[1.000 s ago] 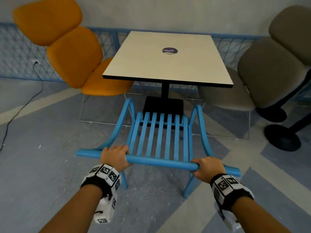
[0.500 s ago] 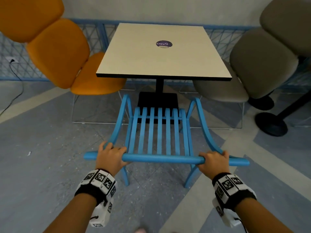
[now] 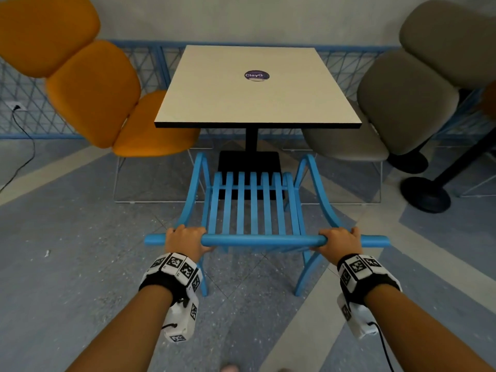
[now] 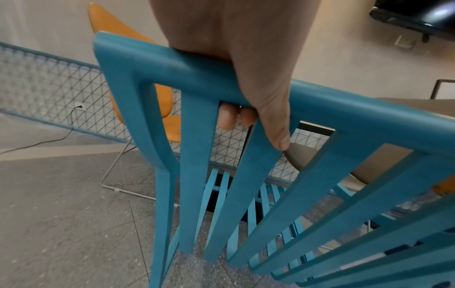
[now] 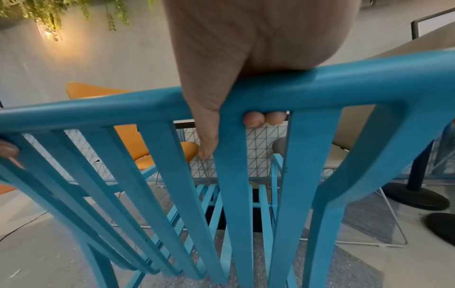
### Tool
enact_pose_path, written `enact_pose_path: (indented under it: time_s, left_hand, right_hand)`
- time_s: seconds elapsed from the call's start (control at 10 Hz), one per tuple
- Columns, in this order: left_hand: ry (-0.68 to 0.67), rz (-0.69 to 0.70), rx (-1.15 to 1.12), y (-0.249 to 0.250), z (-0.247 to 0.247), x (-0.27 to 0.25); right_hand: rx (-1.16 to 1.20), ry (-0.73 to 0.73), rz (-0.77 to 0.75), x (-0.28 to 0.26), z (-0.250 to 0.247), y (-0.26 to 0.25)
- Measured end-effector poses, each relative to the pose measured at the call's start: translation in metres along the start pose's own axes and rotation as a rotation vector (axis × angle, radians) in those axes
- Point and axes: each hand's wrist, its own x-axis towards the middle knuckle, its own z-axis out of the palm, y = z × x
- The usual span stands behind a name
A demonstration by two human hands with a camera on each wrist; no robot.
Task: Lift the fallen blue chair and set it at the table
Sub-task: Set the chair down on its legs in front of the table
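A slatted blue plastic chair (image 3: 253, 210) is seen upright on the speckled grey floor (image 3: 67, 251), held by its top rail and facing the near edge of a square cream-topped table (image 3: 257, 87) on a black pedestal. The rail is gripped near its left end by the left hand (image 3: 185, 241) and near its right end by the right hand (image 3: 339, 241), fingers curled over the top. Only in the wrist views are the fingertips shown: on the left (image 4: 227, 118) they are wrapped behind the rail between two back slats, the thumb laid down a slat; the same hold is shown on the right (image 5: 256, 119). The chair's seat front is seen in the head view just short of the table's near edge, above the black base plate (image 3: 249, 162). An orange padded chair (image 3: 94, 89) is set at the table's left edge and a grey padded chair (image 3: 402, 103) at its right edge, with a gap between each and the blue chair's arms. Open floor is left on both sides of the blue chair's rear legs. A black round stand base (image 3: 425, 194) is seen at the far right.
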Motion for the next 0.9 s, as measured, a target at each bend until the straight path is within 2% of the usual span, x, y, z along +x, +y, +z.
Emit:
enact_pose_path:
  time_s: [0.5, 0.8, 0.9]
  left_hand:
    - [-0.010, -0.016, -0.005, 0.007, -0.004, 0.005]
    - [-0.036, -0.016, -0.067, 0.016, -0.018, 0.014]
    - [0.130, 0.045, -0.134, 0.015, -0.007, -0.001]
  right_hand:
    - [0.004, 0.073, -0.055, 0.004, 0.003, 0.008]
    - [-0.024, 0.023, -0.068, 0.020, -0.008, 0.011]
    - [0.027, 0.197, -0.094, 0.012, 0.001, 0.014]
